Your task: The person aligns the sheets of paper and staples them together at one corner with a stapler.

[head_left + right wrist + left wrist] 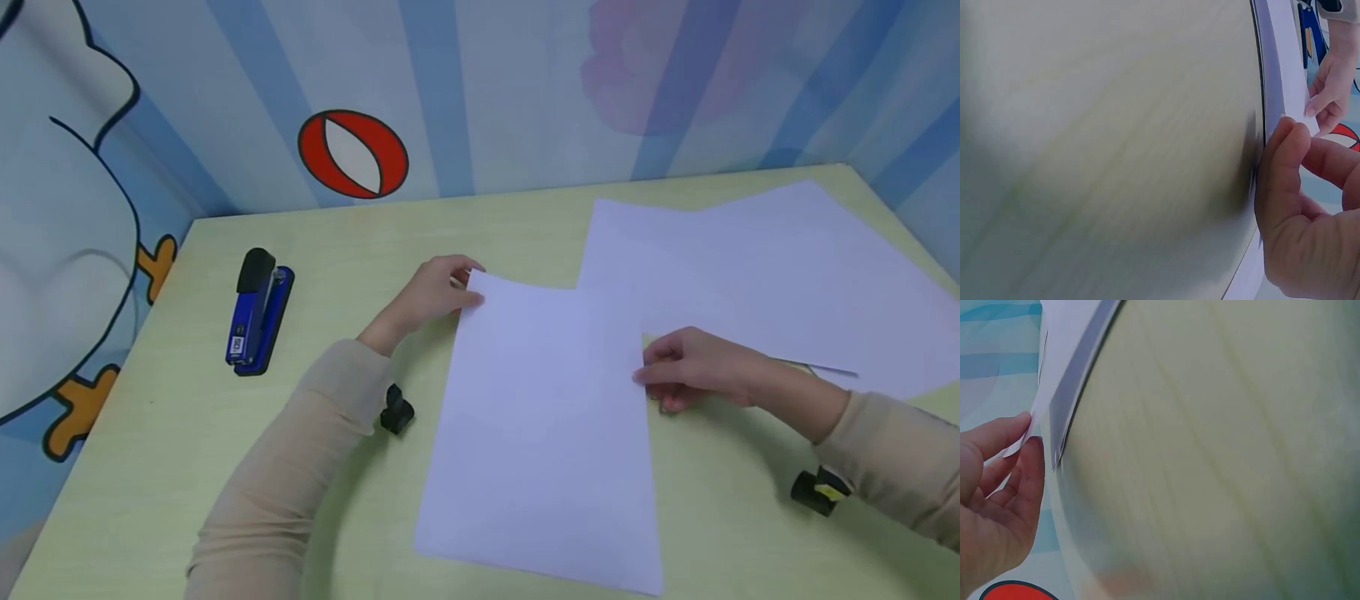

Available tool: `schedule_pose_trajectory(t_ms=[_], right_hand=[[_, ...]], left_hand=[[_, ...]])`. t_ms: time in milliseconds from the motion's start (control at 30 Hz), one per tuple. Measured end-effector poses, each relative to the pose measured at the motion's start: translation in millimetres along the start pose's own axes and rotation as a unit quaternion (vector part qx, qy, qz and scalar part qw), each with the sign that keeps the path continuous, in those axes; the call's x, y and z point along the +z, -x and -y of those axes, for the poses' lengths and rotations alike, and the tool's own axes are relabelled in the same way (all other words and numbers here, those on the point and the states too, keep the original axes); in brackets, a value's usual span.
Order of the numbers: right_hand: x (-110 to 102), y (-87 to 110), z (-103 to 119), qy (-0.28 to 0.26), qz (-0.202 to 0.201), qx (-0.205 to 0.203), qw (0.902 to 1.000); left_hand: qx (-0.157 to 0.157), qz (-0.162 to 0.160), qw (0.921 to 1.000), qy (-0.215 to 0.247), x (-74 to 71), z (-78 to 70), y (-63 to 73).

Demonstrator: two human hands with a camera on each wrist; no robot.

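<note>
White sheets of paper (540, 433) lie lengthwise before me on the table. My left hand (438, 287) pinches their far left corner between thumb and fingers. In the left wrist view, that hand (1007, 487) holds a raised paper corner (1015, 445), and a second paper edge (1075, 387) shows beside it, lower down. At the right long edge is my right hand (693, 367), its thumb at the paper's border and the other fingers curled below. The right wrist view shows this hand (1310, 219) with bent fingertips gripping the paper's edge (1288, 75).
More white sheets (765, 275) lie spread at the back right, overlapping the held paper in view. A blue and black stapler (258, 312) rests at the left of the table (172, 450). A patterned wall (510, 92) stands behind.
</note>
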State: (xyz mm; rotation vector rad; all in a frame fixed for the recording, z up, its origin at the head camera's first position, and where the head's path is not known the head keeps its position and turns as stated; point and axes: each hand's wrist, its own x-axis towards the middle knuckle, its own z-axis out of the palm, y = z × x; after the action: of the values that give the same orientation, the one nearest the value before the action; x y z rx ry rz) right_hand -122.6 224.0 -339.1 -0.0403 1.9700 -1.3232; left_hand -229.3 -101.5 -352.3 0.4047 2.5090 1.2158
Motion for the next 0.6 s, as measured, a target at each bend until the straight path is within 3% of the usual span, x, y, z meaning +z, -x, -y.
schedule_pose_trajectory(t_ms=[333, 600], right_hand=[[-16, 0.3, -1, 0.052, -0.004, 0.013, 0.9985], [-39, -0.6, 5, 0.066, -0.036, 0.005, 0.9972]], left_hand=[[0.015, -0.013, 0.9975, -0.068, -1.1, 5.4, 0.1], [0.012, -0.005, 0.9981, -0.061, -6.8, 6.1, -1.0]])
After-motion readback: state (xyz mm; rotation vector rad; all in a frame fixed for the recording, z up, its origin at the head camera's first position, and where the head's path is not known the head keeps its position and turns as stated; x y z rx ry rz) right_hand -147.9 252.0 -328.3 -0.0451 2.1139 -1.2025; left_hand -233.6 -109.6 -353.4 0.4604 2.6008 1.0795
